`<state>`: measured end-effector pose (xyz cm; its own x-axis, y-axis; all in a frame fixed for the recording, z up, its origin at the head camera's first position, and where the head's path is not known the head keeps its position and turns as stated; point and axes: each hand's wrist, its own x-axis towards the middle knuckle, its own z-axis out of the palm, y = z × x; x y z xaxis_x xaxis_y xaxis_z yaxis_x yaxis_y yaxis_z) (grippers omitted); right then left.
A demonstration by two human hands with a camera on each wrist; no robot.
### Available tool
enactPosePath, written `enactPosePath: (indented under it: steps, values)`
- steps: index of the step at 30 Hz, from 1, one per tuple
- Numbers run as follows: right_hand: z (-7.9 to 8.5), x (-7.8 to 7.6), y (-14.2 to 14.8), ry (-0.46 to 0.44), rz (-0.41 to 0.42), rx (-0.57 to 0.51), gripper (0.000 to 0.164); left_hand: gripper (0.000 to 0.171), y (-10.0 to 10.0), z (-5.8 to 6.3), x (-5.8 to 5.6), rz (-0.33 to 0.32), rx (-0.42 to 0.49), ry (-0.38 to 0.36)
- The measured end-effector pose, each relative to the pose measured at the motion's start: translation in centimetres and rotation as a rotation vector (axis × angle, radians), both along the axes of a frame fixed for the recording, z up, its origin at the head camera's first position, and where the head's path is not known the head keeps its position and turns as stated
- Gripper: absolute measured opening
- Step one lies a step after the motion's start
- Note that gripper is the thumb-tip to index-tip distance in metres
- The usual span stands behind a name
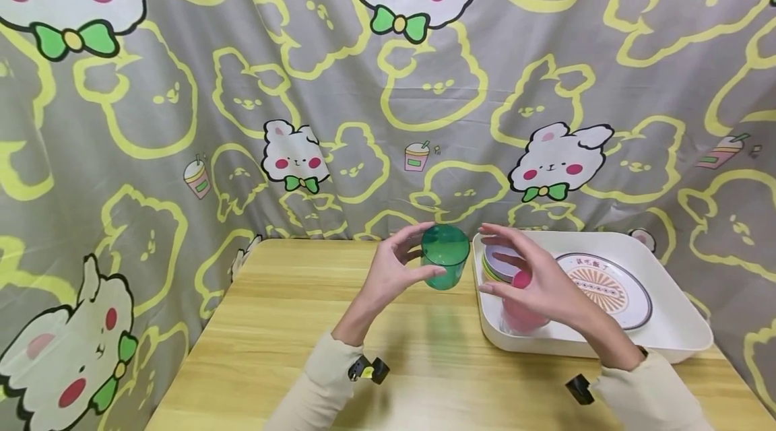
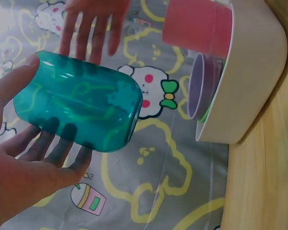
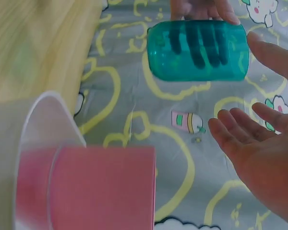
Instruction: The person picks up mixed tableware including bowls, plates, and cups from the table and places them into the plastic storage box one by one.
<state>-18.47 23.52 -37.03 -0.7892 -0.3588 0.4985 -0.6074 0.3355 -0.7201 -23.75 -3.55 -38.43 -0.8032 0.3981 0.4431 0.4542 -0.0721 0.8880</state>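
My left hand (image 1: 397, 262) holds a clear green cup (image 1: 445, 259) upright above the wooden table, thumb on the near side and fingers round the far side. In the left wrist view those fingers show under the teal-looking cup (image 2: 81, 103). My right hand (image 1: 536, 276) hovers to the cup's right, over the white tray's left end, with fingers spread and thumb apart. Between that hand and the green cup there is a gap in the right wrist view. Below the right hand stands a pink cup (image 1: 524, 313) in the tray, partly hidden by it.
The white tray (image 1: 673, 347) occupies the table's right side. Inside it lie an oval patterned plate (image 1: 636, 303) and, at the left end, a purple bowl (image 2: 197, 86) with a green rim beneath. A grey cartoon curtain (image 1: 345, 101) hangs behind the wooden table (image 1: 273, 323).
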Motion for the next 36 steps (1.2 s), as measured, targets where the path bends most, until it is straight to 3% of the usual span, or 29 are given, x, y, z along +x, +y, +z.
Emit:
enactPosePath:
  steps: [7, 12, 20, 36]
  values:
    - [0.4, -0.5, -1.8, -0.061, 0.059, -0.04, 0.088, 0.063, -0.1, 0.0, 0.4, -0.042, 0.016, -0.01]
    - [-0.1, -0.7, -2.2, -0.055, 0.083, -0.055, 0.084, 0.061, 0.1, 0.0, 0.7, -0.061, -0.004, -0.005]
    - [-0.3, -0.7, -2.5, -0.077, 0.035, -0.032, 0.078, 0.061, 0.9, -0.2, 0.6, -0.107, -0.004, 0.038]
    - [-0.8, -0.8, -2.3, -0.034, -0.041, 0.07, 0.075, 0.064, 0.9, -0.9, 1.1, -0.097, -0.066, -0.009]
